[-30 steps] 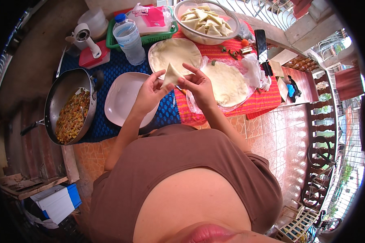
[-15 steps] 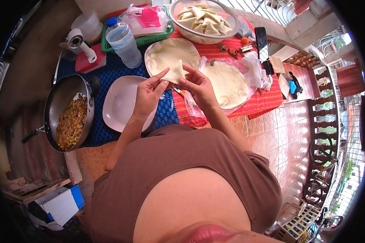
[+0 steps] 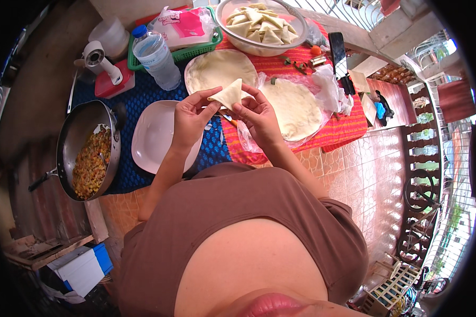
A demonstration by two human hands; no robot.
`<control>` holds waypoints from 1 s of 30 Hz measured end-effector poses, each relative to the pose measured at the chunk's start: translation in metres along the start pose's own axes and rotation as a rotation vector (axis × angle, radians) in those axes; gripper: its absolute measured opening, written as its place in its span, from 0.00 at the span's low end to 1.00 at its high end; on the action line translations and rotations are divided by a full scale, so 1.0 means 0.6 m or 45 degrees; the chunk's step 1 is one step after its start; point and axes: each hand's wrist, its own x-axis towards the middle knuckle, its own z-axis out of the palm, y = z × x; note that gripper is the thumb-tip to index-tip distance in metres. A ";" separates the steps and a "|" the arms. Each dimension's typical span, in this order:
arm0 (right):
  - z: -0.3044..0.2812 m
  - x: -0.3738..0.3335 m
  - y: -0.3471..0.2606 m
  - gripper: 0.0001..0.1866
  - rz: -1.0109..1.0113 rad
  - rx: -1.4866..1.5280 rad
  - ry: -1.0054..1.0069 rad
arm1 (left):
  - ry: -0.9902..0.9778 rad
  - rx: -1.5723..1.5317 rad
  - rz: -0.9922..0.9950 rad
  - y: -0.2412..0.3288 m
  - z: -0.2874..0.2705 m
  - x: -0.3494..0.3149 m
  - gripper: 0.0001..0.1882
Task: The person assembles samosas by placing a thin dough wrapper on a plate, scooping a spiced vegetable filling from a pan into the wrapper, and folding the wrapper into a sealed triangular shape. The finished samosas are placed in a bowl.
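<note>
Between my two hands is a pale, triangular folded pastry (image 3: 228, 95), its tip pointing up. My left hand (image 3: 192, 113) pinches its left corner between thumb and fingers. On the other side, my right hand (image 3: 257, 112) grips the right edge, fingers behind and thumb in front. Just beyond lies a plate with a round sheet of dough (image 3: 220, 68). A second flat dough sheet (image 3: 292, 108) rests on clear plastic to the right. Below my left wrist stands a bare pinkish-white dish (image 3: 152, 138). A large bowl (image 3: 268, 50) at the back holds many similar folded triangles.
A wok (image 3: 63, 145) with chopped, cooked filling (image 3: 92, 166) stands at the left. Behind are a water bottle (image 3: 156, 59), a green basket (image 3: 195, 52) and a red-lidded container (image 3: 111, 84). A phone (image 3: 337, 53) stands upright at the right, near crumpled white plastic (image 3: 329, 87).
The folded pastry has turned and tilted in my fingers, showing a broader triangular face. Both hands keep hold of it. The view has shifted slightly.
</note>
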 end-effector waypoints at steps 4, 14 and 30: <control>-0.002 -0.004 0.004 0.29 -0.020 -0.014 -0.039 | 0.031 -0.051 0.029 0.000 0.005 -0.006 0.12; -0.017 -0.003 -0.008 0.31 0.004 -0.051 -0.091 | 0.075 -0.095 0.003 -0.013 0.004 -0.015 0.09; -0.024 -0.002 -0.042 0.37 0.086 -0.316 -0.208 | -0.198 -0.092 -0.531 -0.010 -0.027 -0.001 0.36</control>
